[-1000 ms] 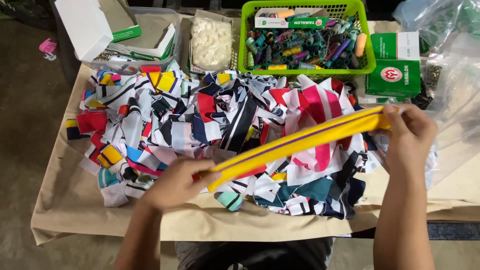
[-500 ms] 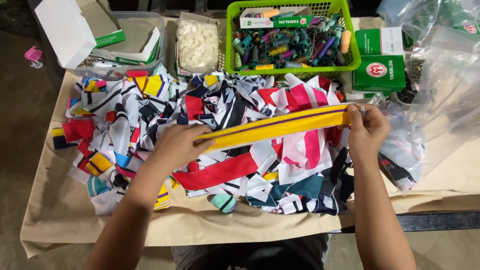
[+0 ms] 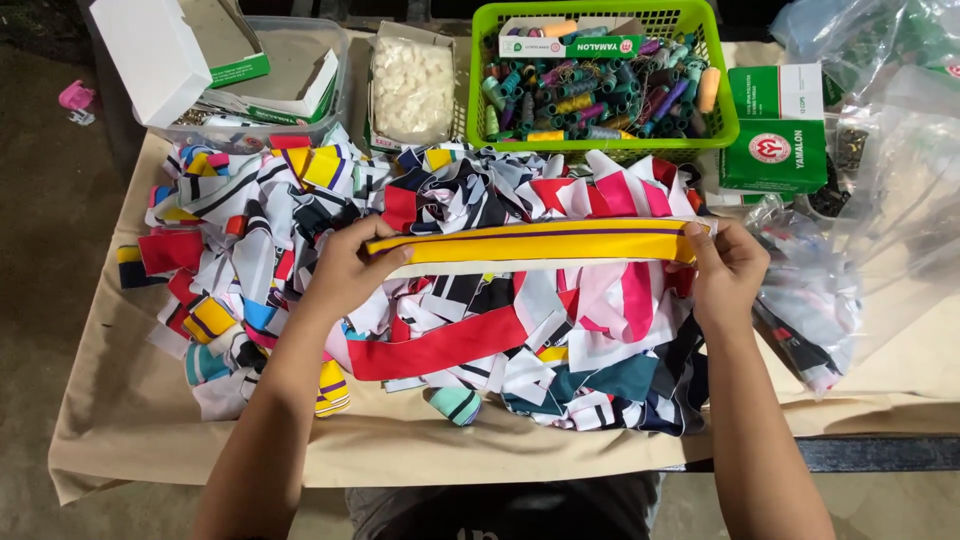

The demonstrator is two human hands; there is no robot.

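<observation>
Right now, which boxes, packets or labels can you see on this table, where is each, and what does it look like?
Green box: right of green basket, rectangular, white panel, red round emblem.
Flat carton: inside the basket, white and green.
Open white box: far left, green-edged flap.
Clear packet: left of basket, white pieces inside.

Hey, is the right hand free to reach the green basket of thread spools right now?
Probably not yet: the right hand grips one end of the yellow strip, the left hand the other. The green basket sits uncovered just beyond.
</observation>
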